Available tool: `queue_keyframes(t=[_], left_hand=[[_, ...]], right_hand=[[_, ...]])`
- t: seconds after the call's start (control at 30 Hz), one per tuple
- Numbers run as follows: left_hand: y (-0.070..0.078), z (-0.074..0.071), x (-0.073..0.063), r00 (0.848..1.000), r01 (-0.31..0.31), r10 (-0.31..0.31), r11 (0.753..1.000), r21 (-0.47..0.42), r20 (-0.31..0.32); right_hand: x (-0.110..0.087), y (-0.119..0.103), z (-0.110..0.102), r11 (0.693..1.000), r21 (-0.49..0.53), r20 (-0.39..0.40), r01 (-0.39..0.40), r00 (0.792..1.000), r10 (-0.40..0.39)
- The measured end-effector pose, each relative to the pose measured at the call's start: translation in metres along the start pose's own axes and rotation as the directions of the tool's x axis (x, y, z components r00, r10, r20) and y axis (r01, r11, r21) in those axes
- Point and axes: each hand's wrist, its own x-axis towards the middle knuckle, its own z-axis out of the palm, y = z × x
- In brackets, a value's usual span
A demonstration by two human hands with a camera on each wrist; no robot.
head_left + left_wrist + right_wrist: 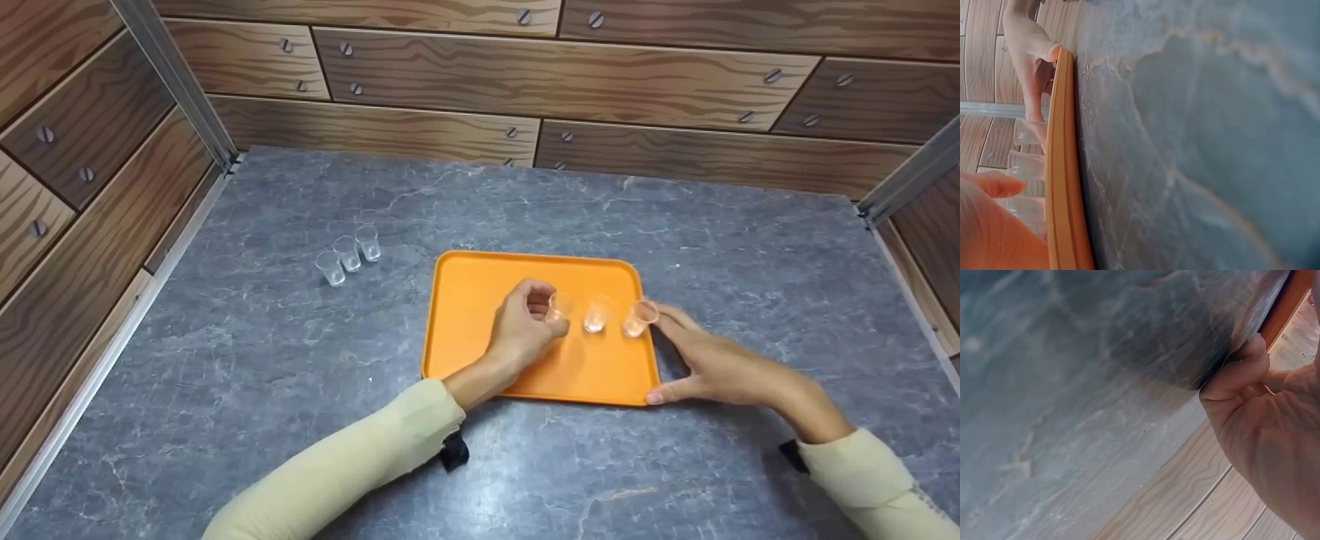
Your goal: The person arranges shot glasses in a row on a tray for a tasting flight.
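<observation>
Standing left of the orange tray (465,322): three clear cups (348,255).

Here I am, working inside what looks like a staged booth, with brown, cartoon-style wood-plank panels (570,82) walling in my flat, blue-grey, marble-patterned tabletop (262,375) and straight grey metal posts (182,82) at its far corners!

Plank-patterned walls (450,71) with grey metal corner posts (180,82) border a marbled grey tabletop (225,360).

Six clear cups (347,253), one orange tray (469,315), two hands (517,330) (724,367)
</observation>
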Motion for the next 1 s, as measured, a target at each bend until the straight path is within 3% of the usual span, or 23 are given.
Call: queue_keyframes(t=[0.27,0.57,1.0], left_hand=[[0.001,-0.008,-0.007,0.999,-0.038,0.039,0.998,0.059,-0.012],[-0.001,-0.016,-0.012,0.999,-0.035,0.034,0.999,-0.029,-0.041],[0.002,-0.045,-0.014,0.997,-0.006,0.0,0.997,-0.077,-0.077]], right_hand=[[0.0,0.0,-0.001,1.0,-0.006,0.002,-0.008,1.0,0.008],[-0.001,0.001,0.0,1.0,-0.011,0.003,0.008,1.0,-0.008],[-0.001,0.001,-0.001,1.0,-0.001,0.01,-0.001,1.0,0.001]])
